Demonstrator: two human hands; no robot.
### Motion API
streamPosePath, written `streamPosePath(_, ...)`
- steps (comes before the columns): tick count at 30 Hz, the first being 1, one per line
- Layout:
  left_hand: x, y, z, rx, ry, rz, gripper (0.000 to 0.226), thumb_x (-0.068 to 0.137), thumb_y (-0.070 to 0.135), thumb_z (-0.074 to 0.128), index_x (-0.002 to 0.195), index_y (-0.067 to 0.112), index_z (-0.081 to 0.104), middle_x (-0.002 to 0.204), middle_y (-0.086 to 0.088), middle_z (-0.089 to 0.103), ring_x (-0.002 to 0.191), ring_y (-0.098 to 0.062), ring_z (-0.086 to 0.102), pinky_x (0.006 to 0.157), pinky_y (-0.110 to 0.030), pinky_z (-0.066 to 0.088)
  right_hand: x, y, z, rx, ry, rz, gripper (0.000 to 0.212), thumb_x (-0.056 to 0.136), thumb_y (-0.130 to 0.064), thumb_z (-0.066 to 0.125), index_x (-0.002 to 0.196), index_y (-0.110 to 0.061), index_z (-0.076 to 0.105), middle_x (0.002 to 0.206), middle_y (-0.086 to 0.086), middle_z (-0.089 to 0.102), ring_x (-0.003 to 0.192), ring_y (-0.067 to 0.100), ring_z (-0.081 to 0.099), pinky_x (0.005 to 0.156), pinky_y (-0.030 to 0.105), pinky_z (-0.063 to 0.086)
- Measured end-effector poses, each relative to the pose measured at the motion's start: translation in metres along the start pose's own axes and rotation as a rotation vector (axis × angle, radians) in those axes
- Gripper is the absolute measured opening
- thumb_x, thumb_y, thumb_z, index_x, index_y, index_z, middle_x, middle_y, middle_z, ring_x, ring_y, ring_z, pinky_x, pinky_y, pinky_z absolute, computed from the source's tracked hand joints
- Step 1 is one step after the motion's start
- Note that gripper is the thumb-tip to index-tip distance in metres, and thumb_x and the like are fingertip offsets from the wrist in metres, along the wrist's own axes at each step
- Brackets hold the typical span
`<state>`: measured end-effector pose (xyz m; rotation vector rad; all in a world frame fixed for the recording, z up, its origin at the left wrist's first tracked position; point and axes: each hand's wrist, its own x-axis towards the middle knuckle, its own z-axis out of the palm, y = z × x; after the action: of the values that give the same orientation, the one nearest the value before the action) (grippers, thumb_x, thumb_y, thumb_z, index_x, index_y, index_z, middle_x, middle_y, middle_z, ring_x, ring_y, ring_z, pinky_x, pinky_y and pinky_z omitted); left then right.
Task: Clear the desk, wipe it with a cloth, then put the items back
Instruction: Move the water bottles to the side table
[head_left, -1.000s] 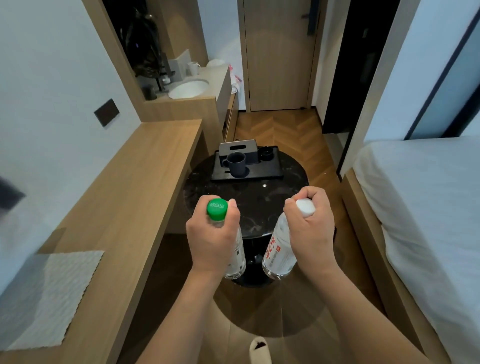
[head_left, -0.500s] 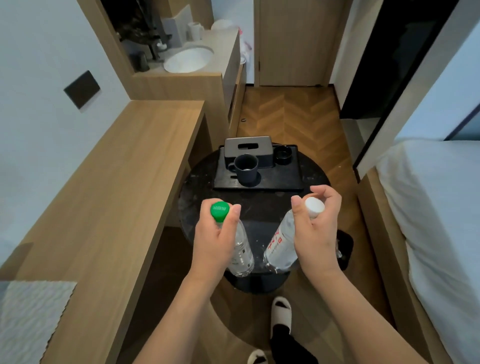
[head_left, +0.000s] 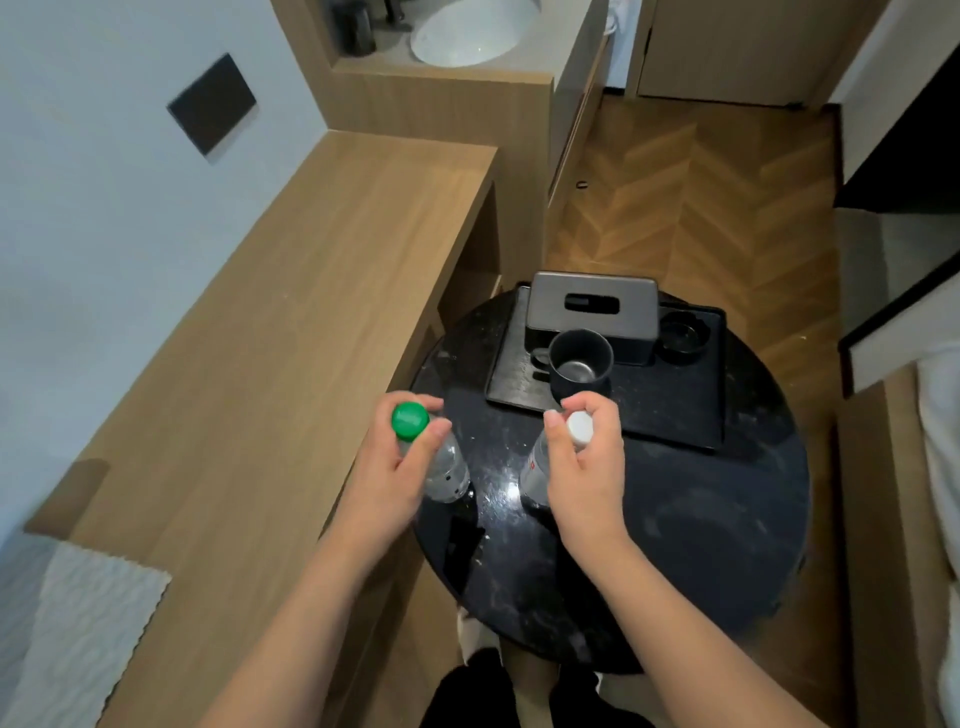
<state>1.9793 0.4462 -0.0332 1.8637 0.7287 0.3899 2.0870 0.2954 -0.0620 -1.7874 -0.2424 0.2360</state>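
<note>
Head view: left hand (head_left: 387, 475) grips green-cap bottle (head_left: 434, 454) at neck; right hand (head_left: 584, 462) pinches white-cap bottle (head_left: 540, 467) near cap. Both over round black table (head_left: 727, 519), just in front of tray (head_left: 675, 410).

Advice: lower straight, set bases flat w/ gap btwn, let go only once steady.

Labels: red marks on white-cap bottle, unreadable.

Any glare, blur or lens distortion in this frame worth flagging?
Head view: wide-angle bending curves the wooden desk edges; small glare spots on the glossy round table between the bottles; the white cloth at the frame corner is soft; both hands are sharp.
</note>
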Motion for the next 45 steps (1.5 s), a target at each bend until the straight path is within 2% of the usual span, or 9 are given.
streamPosePath(4,0.069,-0.001,-0.006,-0.031,0.029,0.020,0.012,0.091,0.052,0.060,0.101,0.051,0.054,0.112,0.017,0.064,0.104,-0.003,0.061,0.094,-0.037,0.052,0.019,0.007,0.025,-0.038,-0.048,0.035,0.011,0.089,-0.053,0.049,0.100,-0.053,0.046,0.097,-0.014,0.054,0.088,0.025,0.050,0.083,0.052,0.049)
streamPosePath(8,0.131,-0.006,0.010,-0.006,-0.015,0.072,0.014,0.098,0.029,0.063,0.104,0.037,0.053,0.104,0.016,0.061,0.096,0.002,0.058,0.090,-0.029,0.048,0.025,0.004,0.045,-0.084,-0.050,-0.023,0.012,0.091,-0.051,0.047,0.102,-0.046,0.047,0.105,-0.023,0.050,0.102,0.016,0.052,0.079,0.035,0.047)
streamPosePath(16,0.223,-0.024,0.041,-0.006,-0.066,0.113,0.021,0.099,0.032,0.061,0.113,0.020,0.052,0.106,0.010,0.063,0.096,-0.006,0.061,0.088,-0.028,0.048,0.047,0.009,0.063,-0.081,-0.098,0.029,0.008,0.096,-0.033,0.053,0.101,-0.039,0.051,0.106,-0.018,0.053,0.095,0.013,0.054,0.075,0.016,0.038)
streamPosePath(22,0.243,-0.032,0.052,-0.034,-0.043,0.092,0.025,0.099,0.038,0.060,0.117,0.024,0.049,0.104,0.011,0.058,0.094,-0.005,0.059,0.088,-0.026,0.048,0.055,0.005,0.067,-0.156,-0.222,-0.049,0.017,0.097,-0.028,0.059,0.112,-0.027,0.053,0.104,-0.020,0.053,0.103,0.011,0.052,0.083,0.017,0.042)
streamPosePath(26,0.248,-0.042,0.051,-0.055,-0.095,0.002,0.032,0.098,0.045,0.061,0.120,0.027,0.049,0.103,0.013,0.059,0.099,-0.005,0.060,0.097,-0.033,0.049,0.067,-0.003,0.056,-0.393,-0.441,-0.151,0.017,0.096,-0.035,0.058,0.107,-0.021,0.056,0.107,-0.010,0.057,0.103,0.004,0.046,0.093,0.023,0.037)
streamPosePath(29,0.246,-0.042,0.052,-0.016,-0.212,0.071,0.036,0.098,0.044,0.060,0.123,0.020,0.049,0.100,0.011,0.057,0.093,-0.002,0.057,0.090,-0.023,0.046,0.079,-0.012,0.045,-0.601,-0.530,-0.221,0.028,0.096,-0.043,0.055,0.109,-0.018,0.056,0.111,-0.005,0.054,0.108,0.013,0.044,0.096,0.028,0.035)
streamPosePath(32,0.248,-0.040,0.054,-0.022,-0.247,0.070,0.033,0.098,0.043,0.060,0.121,0.023,0.047,0.099,0.012,0.054,0.090,0.000,0.054,0.087,-0.022,0.044,0.084,-0.021,0.034,-0.776,-0.538,-0.192,0.034,0.096,-0.047,0.052,0.116,-0.019,0.052,0.113,-0.002,0.048,0.105,0.019,0.044,0.092,0.035,0.041)
streamPosePath(37,0.256,-0.039,0.047,-0.040,-0.211,-0.044,0.034,0.096,0.048,0.061,0.121,0.030,0.046,0.104,0.015,0.060,0.100,-0.001,0.060,0.098,-0.032,0.048,0.096,-0.036,0.026,-0.909,-0.591,-0.040,0.033,0.098,-0.051,0.047,0.108,-0.020,0.040,0.089,-0.001,0.056,0.078,0.027,0.059,0.065,0.038,0.045)
streamPosePath(45,0.250,-0.044,0.044,-0.031,-0.265,-0.042,0.040,0.091,0.060,0.062,0.119,0.034,0.048,0.106,0.013,0.063,0.106,-0.005,0.063,0.104,-0.044,0.050,0.086,-0.039,0.035,-0.876,-0.641,-0.031,0.036,0.097,-0.054,0.049,0.105,-0.021,0.036,0.082,0.001,0.061,0.077,0.031,0.062,0.065,0.041,0.047)
